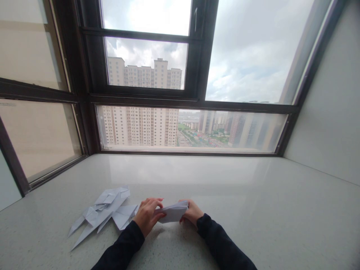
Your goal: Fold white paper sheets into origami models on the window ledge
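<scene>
Between my two hands is a folded sheet of white paper, layered and held just over the sill. My left hand pinches its left end between thumb and fingers. At the opposite end, my right hand grips the paper, its fingers partly hidden behind the layers. To the left of my left hand lies a loose pile of folded white paper pieces, some with long pointed ends. One piece of the pile reaches close to my left hand; I cannot tell whether they touch.
The speckled pale stone sill spreads around my hands. Dark window frames border it at the back and left, with tall buildings outside. A pale wall stands at the right.
</scene>
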{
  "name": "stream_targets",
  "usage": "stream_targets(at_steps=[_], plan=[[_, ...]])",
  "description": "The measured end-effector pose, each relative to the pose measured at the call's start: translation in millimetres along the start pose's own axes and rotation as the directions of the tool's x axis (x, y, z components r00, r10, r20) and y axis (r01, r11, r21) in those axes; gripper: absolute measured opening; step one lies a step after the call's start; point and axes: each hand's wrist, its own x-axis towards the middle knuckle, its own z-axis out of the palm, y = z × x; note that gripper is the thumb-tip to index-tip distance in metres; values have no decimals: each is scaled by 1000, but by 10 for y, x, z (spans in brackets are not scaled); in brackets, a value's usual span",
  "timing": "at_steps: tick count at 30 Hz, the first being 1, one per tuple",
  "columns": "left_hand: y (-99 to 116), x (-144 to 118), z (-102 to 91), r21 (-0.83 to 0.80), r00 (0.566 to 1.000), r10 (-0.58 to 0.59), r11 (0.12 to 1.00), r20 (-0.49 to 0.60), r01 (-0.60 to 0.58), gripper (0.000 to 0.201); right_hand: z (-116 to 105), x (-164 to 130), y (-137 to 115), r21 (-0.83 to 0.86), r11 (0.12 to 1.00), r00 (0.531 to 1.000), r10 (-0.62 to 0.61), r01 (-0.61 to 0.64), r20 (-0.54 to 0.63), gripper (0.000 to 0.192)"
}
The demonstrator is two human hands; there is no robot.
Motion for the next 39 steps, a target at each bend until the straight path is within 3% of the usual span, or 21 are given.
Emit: stream_targets(at_steps=[7,11,16,22,27,39], plan=[[63,-16,-22,-28,985,-123,991,123,127,17,-4,2,-5,-2,1000,1000,-15,15,9,7],[70,-7,-30,-113,981,-65,990,185,87,26,0,1,-11,3,1000,1000,-21,20,9,10],[81,21,-23,-206,985,-35,976,171,70,30,12,11,0,16,1000,1000,-19,19,13,20],[103,29,-34,-262,966,-193,936,174,235,32,18,16,-5,99,995,999,19,-16,-30,54],[98,10,-15,-283,936,-306,895,175,345,36,6,2,-65,236,972,999,23,-14,-35,65],[94,10,-19,-126,971,-153,976,181,177,27,26,23,0,86,992,992,-81,90,-98,45]])
